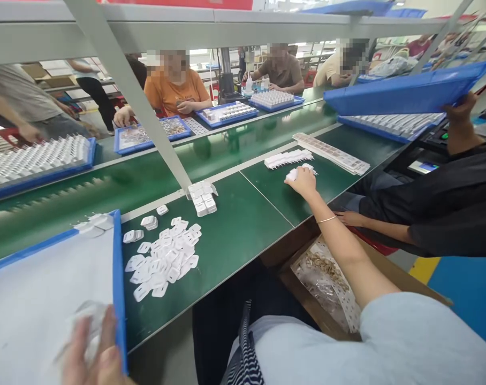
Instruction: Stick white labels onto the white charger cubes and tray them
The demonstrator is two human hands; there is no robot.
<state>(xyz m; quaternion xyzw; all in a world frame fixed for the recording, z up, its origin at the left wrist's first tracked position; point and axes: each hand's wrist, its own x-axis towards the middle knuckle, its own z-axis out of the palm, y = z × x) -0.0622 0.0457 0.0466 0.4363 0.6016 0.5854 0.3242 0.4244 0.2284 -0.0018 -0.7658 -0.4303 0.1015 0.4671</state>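
At the lower left, my left hand [92,353] is blurred over a blue-rimmed tray [118,278], its fingers curled round a whitish item whose shape is smeared. My right hand [303,183] reaches across the green table and grips white pieces [293,174], just in front of a row of white parts [288,159]. Many flat white pieces [166,259] lie in a loose pile right of the tray. Small stacks [149,222] of similar pieces stand behind the pile. White blocks [204,199] are grouped by the slanted post.
Long printed strips [333,154] lie beyond my right hand. A person at the right holds a blue tray [407,91] above another filled tray [391,125]. A slanted metal post [134,101] crosses the view. An open carton [327,283] stands below the table edge.
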